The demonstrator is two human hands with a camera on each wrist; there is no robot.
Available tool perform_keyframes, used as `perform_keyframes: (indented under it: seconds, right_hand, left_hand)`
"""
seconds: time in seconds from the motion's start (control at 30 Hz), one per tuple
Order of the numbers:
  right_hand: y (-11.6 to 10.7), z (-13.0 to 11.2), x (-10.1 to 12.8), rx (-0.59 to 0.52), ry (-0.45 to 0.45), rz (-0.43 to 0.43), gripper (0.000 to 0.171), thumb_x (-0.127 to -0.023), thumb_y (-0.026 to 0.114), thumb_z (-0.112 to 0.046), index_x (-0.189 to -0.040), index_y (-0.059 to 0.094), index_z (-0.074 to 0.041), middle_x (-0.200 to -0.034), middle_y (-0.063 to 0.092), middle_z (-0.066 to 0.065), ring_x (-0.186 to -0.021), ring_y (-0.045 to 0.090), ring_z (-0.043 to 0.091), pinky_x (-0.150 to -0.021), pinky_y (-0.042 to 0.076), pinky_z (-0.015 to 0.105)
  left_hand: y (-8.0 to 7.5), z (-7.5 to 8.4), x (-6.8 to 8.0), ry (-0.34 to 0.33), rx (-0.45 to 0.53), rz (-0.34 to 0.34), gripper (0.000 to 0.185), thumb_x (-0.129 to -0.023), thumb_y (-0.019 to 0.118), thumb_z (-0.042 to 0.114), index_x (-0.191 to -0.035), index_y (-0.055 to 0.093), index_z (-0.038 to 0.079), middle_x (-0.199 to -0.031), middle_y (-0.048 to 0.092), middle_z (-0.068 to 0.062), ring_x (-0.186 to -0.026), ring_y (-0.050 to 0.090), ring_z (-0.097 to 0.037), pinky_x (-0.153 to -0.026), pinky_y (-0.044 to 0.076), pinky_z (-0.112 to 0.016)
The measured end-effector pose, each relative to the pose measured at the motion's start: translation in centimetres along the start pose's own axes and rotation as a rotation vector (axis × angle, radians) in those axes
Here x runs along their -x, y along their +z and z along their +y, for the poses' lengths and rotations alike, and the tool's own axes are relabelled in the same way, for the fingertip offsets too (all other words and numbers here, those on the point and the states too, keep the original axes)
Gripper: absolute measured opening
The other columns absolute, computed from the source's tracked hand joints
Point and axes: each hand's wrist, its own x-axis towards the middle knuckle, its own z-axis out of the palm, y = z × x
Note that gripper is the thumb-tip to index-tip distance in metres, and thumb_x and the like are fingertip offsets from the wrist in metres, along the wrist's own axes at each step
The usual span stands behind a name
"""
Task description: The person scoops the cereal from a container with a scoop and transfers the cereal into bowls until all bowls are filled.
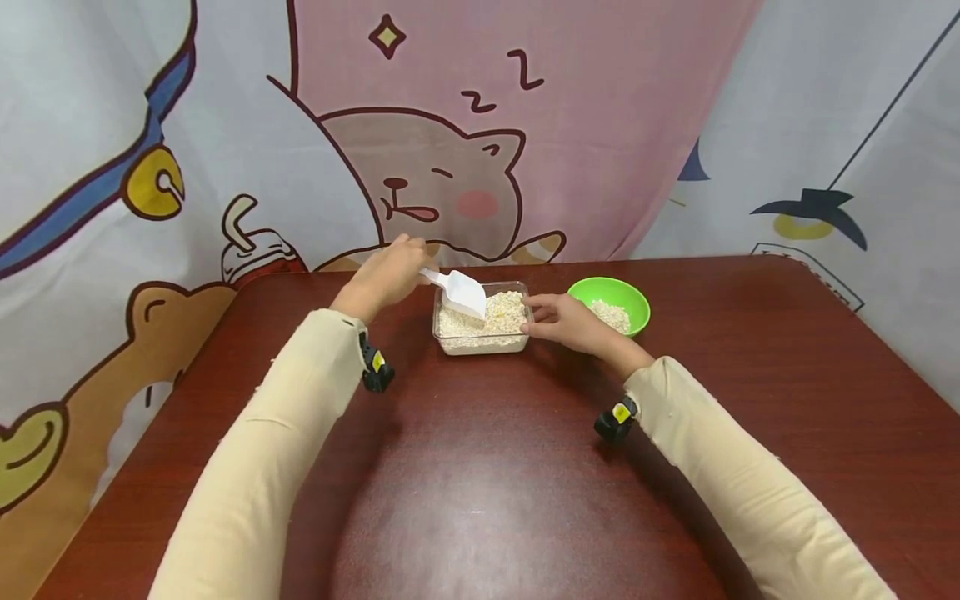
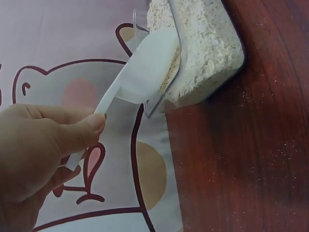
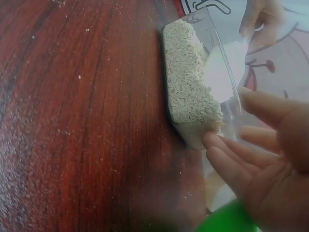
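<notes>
My left hand grips the handle of a white scoop, thumb on top in the left wrist view. The scoop's head tilts down into a clear rectangular container of pale oat flakes; its front edge meets the flakes. With fairly straight, spread fingers, my right hand touches the container's right end. In the right wrist view, the fingertips rest against the clear wall. Just behind that hand stands a green bowl with some flakes in it, partly hidden by the hand.
The dark red-brown table runs up to a cartoon-printed curtain at the back. Small pale crumbs lie scattered on the tabletop in the wrist views. A black wrist device sits on the left sleeve, another on the right.
</notes>
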Motion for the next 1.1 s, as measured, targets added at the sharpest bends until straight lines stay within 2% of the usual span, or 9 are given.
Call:
perform_keyframes:
  seconds: [0.2,0.67,0.87,0.97,1.1]
  right_hand:
    - [-0.1,0.0,-0.1,-0.002,0.000,-0.012,0.051,-0.084,0.066,-0.012,-0.127,0.047,0.010,-0.104,0.062,0.024,-0.098,0.059,0.033,-0.084,0.046,0.044]
    - [-0.4,0.3,-0.4,0.035,-0.027,-0.043,0.051,-0.084,0.066,-0.012,-0.126,0.047,0.011,-0.101,0.063,0.023,-0.094,0.061,0.031,-0.082,0.047,0.042]
    - [-0.5,0.1,-0.3,0.050,-0.039,-0.046,0.051,-0.084,0.066,-0.011,-0.125,0.048,0.012,-0.099,0.064,0.022,-0.092,0.061,0.030,-0.080,0.048,0.040]
    - [-0.5,0.2,-0.4,0.052,-0.055,-0.044,0.051,-0.083,0.067,-0.010,-0.124,0.048,0.013,-0.099,0.064,0.022,-0.092,0.062,0.030,-0.078,0.049,0.040]
    - [-0.5,0.3,-0.4,0.051,-0.060,-0.044,0.050,-0.083,0.067,-0.010,-0.124,0.048,0.013,-0.099,0.064,0.023,-0.092,0.062,0.030,-0.078,0.049,0.040]
  left_hand:
    - [0.1,0.7,-0.4,-0.014,-0.050,-0.022,0.016,-0.084,0.064,0.014,-0.098,0.071,0.009,-0.103,0.056,-0.011,-0.098,0.046,-0.029,-0.079,0.046,-0.040]
    - [1.3,1.5,-0.7,0.061,-0.065,-0.020,0.017,-0.085,0.062,0.011,-0.100,0.071,0.010,-0.106,0.056,-0.013,-0.101,0.046,-0.030,-0.085,0.044,-0.039]
    - [1.9,1.7,-0.5,0.023,-0.006,-0.066,0.022,-0.086,0.061,0.013,-0.107,0.069,0.012,-0.116,0.053,-0.014,-0.104,0.045,-0.029,-0.082,0.046,-0.042]
    - [2.2,1.7,-0.3,0.015,0.034,-0.070,0.025,-0.086,0.062,0.013,-0.110,0.069,0.012,-0.110,0.054,-0.012,-0.100,0.046,-0.029,-0.082,0.045,-0.040]
    - [2.6,1.6,-0.1,0.050,0.077,-0.052,0.023,-0.085,0.063,0.010,-0.108,0.069,0.009,-0.097,0.057,-0.010,-0.094,0.049,-0.028,-0.085,0.041,-0.038]
